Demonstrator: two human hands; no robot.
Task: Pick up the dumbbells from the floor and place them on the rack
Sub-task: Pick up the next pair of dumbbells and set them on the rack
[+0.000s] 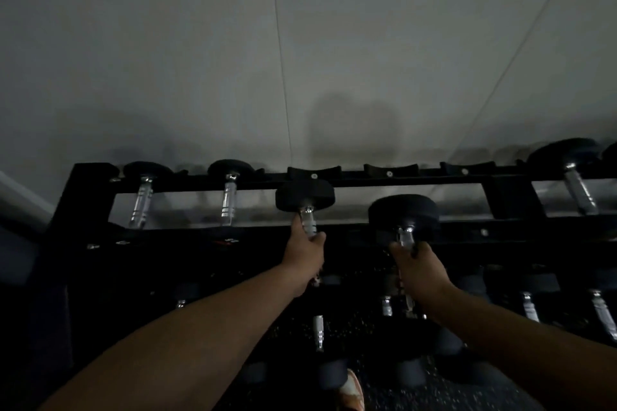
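Dim frame, detail is poor. Left hand (305,252) is wrapped tight around the chrome handle of the smaller dumbbell (304,196); its far head sits just beyond the fingertips, right at the top rail of the rack (400,181), overlapping one saddle cradle (314,173); touching or not, can't tell. Right hand (421,269) is clamped on the handle of the larger dumbbell (403,213), far head just past the fingers and short of the top rail, over the front rail. Beyond the right fingers two empty cradles (389,171) are open, plus one further right. Left of the left hand, two racked dumbbells (147,192) occupy slots, a clear gap between them and the held one. Far right another racked dumbbell (576,173) is partly cut by the frame edge. Wall (300,43) stands directly behind the rack, little room past the top rail. Near heads of both held dumbbells are hidden behind the hands and wrists. Below the hands the lower tier is nearly black: only handles of stored dumbbells (319,332) read. A shoe (352,390) shows at the bottom edge, cropped, on speckled floor (434,390).
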